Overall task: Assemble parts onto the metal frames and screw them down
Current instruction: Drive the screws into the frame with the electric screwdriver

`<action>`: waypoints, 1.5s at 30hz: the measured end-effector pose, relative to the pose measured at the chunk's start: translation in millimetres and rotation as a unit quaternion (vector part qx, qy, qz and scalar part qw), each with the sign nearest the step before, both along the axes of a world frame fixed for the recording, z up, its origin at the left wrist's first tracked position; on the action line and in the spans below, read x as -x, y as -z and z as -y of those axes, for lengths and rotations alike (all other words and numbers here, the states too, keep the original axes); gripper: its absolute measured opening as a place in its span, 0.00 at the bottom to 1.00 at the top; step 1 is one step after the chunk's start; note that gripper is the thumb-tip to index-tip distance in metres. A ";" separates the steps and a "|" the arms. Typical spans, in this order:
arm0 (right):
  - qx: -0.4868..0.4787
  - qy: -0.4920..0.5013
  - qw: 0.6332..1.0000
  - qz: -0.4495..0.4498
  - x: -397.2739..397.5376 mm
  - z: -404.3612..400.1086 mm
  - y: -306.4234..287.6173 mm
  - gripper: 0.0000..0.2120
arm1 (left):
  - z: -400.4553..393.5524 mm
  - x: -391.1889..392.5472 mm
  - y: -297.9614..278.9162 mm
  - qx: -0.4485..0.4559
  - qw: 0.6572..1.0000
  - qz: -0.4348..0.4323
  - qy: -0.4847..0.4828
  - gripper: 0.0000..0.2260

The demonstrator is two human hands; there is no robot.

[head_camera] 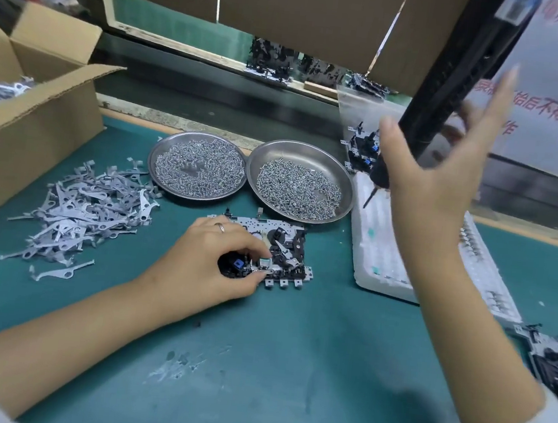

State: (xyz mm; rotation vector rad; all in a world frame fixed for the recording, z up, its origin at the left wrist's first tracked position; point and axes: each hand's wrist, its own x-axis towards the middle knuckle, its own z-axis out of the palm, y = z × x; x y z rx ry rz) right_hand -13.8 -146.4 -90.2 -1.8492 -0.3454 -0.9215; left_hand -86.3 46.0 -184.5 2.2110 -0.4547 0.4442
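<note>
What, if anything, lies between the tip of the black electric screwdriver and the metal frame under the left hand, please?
Nothing visible does. The black electric screwdriver hangs at the open right hand, its tip over the white foam tray. Only bare green mat separates that tray from the metal frame, though the left hand covers the frame's left part.

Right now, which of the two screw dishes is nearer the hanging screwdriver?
The right-hand dish, beside the white foam tray; the screwdriver tip hangs just past its rim.

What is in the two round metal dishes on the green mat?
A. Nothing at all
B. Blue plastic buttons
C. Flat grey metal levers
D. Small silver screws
D: both round dishes hold heaps of small shiny screws, while the flat grey levers lie loose on the mat to their left.
</note>
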 end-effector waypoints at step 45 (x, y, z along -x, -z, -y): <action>-0.265 -0.308 0.913 -0.047 34.9 -77.7 37.6 0.13 | -0.6 -3.3 2.8 -0.003 1.000 0.001 -0.015 0.08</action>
